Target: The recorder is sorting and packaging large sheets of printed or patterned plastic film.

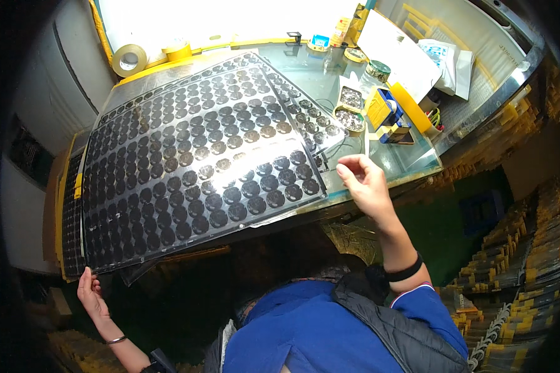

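Observation:
A large dark film sheet (186, 155), printed with rows of round black patterns, lies over the left and middle of the glass-topped table. At its near left corner my left hand (92, 297) pinches the edge between thumb and fingers. My right hand (368, 186) is raised off the sheet's right edge, thumb and index finger closed together; what they hold, if anything, is too small to make out. Just beyond it stands a blue and yellow tape dispenser (389, 118), with a pale strip of tape (367, 146) hanging toward the hand. Whether strip and fingers touch, I cannot tell.
More patterned sheets (317, 124) stick out beneath at the right. Past them sit small open containers (351, 99) of dark bits and a glass jar (378, 69). Tape rolls (129, 59) rest along the back. Stacked yellow-edged sheets (516, 267) fill the lower right.

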`<action>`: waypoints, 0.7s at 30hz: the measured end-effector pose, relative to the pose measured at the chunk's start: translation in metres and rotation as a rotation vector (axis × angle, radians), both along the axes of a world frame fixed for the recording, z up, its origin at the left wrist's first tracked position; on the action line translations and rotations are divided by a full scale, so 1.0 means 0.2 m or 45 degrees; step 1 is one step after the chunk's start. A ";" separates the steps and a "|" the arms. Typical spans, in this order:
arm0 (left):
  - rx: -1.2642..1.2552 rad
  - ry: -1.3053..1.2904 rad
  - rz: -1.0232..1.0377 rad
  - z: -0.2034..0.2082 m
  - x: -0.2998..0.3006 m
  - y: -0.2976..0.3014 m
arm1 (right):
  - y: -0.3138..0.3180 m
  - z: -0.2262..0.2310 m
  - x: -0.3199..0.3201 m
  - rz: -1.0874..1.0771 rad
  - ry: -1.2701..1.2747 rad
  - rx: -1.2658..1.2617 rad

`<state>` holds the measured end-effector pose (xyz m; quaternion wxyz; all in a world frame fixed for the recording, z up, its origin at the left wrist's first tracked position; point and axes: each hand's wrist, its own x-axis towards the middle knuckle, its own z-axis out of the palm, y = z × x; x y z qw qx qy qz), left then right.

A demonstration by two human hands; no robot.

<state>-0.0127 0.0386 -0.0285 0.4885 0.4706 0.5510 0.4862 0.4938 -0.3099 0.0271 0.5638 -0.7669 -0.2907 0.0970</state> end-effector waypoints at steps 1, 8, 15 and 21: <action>0.000 -0.002 -0.002 0.00 0.00 0.01 | -0.03 0.00 0.01 0.036 0.132 -0.017; -0.041 -0.010 -0.041 0.01 -0.02 0.02 | -0.04 0.08 -0.02 0.363 0.667 -0.187; -0.011 0.015 -0.025 0.02 0.03 0.02 | 0.03 0.05 0.13 0.493 0.622 -0.367; -0.010 0.079 -0.008 0.06 0.06 -0.03 | 0.10 0.09 0.05 0.332 0.510 -0.388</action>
